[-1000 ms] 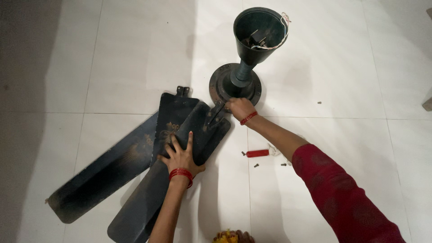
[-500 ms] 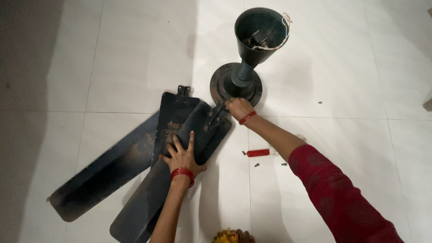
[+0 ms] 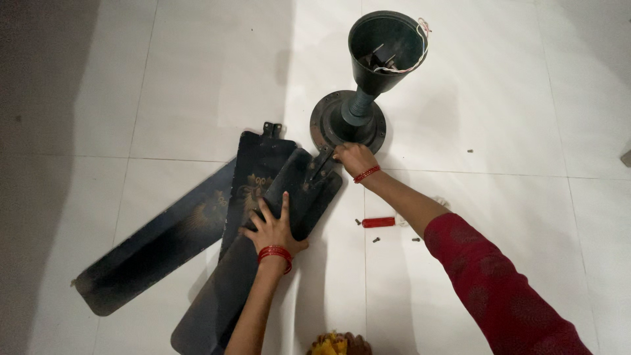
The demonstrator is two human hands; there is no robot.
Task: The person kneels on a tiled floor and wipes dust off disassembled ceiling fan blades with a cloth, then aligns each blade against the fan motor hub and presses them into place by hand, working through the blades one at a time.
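Note:
A dark ceiling-fan motor [image 3: 348, 121] stands on the white tiled floor, its cup-shaped canopy [image 3: 386, 49] pointing up with loose wires inside. Three dark fan blades lie fanned out to its left. My left hand [image 3: 275, 227] presses flat, fingers spread, on the top blade [image 3: 217, 296]. My right hand [image 3: 353, 158] is closed at that blade's metal bracket [image 3: 320, 165], where it meets the motor's rim. What the fingers pinch is hidden. Red bangles sit on both wrists; my right arm wears a red sleeve.
A red-handled screwdriver [image 3: 378, 222] and a few small screws [image 3: 376, 240] lie on the floor just right of the blades. Another screw [image 3: 470, 150] sits further right. A yellow-and-dark object [image 3: 335, 343] shows at the bottom edge. Two other blades [image 3: 148, 246] spread leftward.
Both hands stay where they were; the view has shifted very slightly. Nothing else has visibly moved.

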